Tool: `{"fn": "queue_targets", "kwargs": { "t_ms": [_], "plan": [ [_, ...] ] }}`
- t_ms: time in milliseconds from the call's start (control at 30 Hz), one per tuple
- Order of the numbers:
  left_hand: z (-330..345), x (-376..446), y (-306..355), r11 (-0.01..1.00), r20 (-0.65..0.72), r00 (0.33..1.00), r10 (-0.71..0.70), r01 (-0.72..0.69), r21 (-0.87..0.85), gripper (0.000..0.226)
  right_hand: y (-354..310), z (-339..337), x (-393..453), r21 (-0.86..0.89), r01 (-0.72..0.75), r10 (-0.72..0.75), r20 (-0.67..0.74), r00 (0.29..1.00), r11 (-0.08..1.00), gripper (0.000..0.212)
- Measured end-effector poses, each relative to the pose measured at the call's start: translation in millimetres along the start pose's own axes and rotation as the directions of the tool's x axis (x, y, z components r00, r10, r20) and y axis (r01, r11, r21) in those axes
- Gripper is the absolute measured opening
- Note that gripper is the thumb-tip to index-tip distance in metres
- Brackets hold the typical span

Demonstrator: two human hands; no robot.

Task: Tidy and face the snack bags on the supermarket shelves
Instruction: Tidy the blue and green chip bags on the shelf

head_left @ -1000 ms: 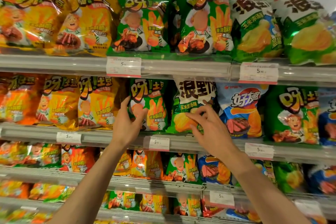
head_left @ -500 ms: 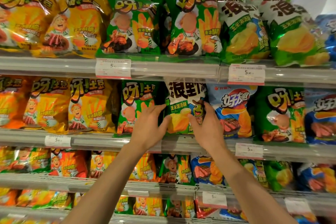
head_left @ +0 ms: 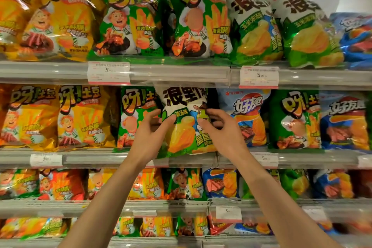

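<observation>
Supermarket shelving (head_left: 181,160) in several tiers carries upright foil snack bags in yellow, green and blue. On the second tier, a white-and-green glossy chip bag (head_left: 184,137) stands at the front edge, between a green fries bag (head_left: 133,119) and a blue crisps bag (head_left: 249,119). Left hand (head_left: 148,137) grips its left edge, thumb on the front. Right hand (head_left: 223,133) pinches its right edge. A second ago the left hand rested on the green fries bag; both hands now hold the one bag, pulled forward.

bottom shelf bags (head_left: 153,226) blurred, price tags (head_left: 108,72) unreadable.
</observation>
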State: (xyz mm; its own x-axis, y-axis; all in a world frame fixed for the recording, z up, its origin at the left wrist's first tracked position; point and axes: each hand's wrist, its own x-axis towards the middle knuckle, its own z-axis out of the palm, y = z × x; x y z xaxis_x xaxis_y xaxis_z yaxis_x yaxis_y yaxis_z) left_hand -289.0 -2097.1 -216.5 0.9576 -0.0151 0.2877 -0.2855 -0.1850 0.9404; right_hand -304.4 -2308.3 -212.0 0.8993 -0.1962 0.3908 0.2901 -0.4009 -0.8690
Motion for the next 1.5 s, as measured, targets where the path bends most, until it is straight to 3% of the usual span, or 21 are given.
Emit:
{"fn": "queue_targets", "kwargs": {
  "t_ms": [100,333,433,500,633,733,867,1067,1233,1333,1433,1500],
  "plan": [
    [2,-7,-4,0.999,0.018,0.999,-0.043,0.043,-0.020,0.089,1,-4,-15,0.002,-0.011,0.011,0.057,0.998,1.000,0.052],
    [8,-23,-21,0.975,0.030,1.000,-0.007,0.014,-0.223,0.062,5,-16,-42,0.057,-0.120,0.110,0.157,0.981,0.991,0.081],
    [17,-32,-26,0.967,0.091,0.995,0.036,-0.012,-0.253,0.063,7,-21,-51,0.090,-0.173,0.150,0.218,0.964,0.981,0.045],
    [27,-37,-30,0.967,0.117,0.993,0.022,0.009,-0.254,0.061,9,-26,-59,0.122,-0.159,0.133,0.200,0.971,0.980,0.034],
    [57,-47,-27,0.958,0.175,0.984,-0.024,0.073,-0.279,0.066,20,-53,-70,0.116,-0.186,0.174,0.110,0.979,0.976,0.038],
    [85,-52,-18,0.953,0.215,0.976,-0.038,0.100,-0.287,0.080,32,-83,-69,0.074,-0.254,0.247,0.085,0.965,0.964,0.057],
    [134,-58,0,0.957,0.230,0.973,-0.026,0.090,-0.276,0.094,42,-131,-64,0.085,-0.266,0.258,0.101,0.961,0.960,0.038],
    [227,-68,24,0.960,0.181,0.983,0.004,0.047,-0.276,0.083,74,-222,-56,0.074,-0.236,0.226,0.122,0.966,0.969,0.050],
    [305,-73,45,0.974,0.153,0.987,0.042,-0.007,-0.225,0.074,106,-293,-48,0.071,-0.250,0.243,0.091,0.966,0.966,0.082],
    [333,-72,54,0.981,0.159,0.985,0.060,-0.029,-0.190,0.067,118,-325,-44,0.110,-0.266,0.258,0.080,0.963,0.958,0.085],
    [342,-60,55,0.990,-0.003,0.992,0.126,-0.126,-0.057,0.061,128,-349,-38,0.138,-0.232,0.226,0.059,0.972,0.963,0.072],
    [346,-47,54,0.981,-0.087,0.983,0.163,-0.152,0.119,0.073,134,-362,-33,0.172,-0.234,0.232,0.034,0.972,0.957,0.081]
  ]
}}
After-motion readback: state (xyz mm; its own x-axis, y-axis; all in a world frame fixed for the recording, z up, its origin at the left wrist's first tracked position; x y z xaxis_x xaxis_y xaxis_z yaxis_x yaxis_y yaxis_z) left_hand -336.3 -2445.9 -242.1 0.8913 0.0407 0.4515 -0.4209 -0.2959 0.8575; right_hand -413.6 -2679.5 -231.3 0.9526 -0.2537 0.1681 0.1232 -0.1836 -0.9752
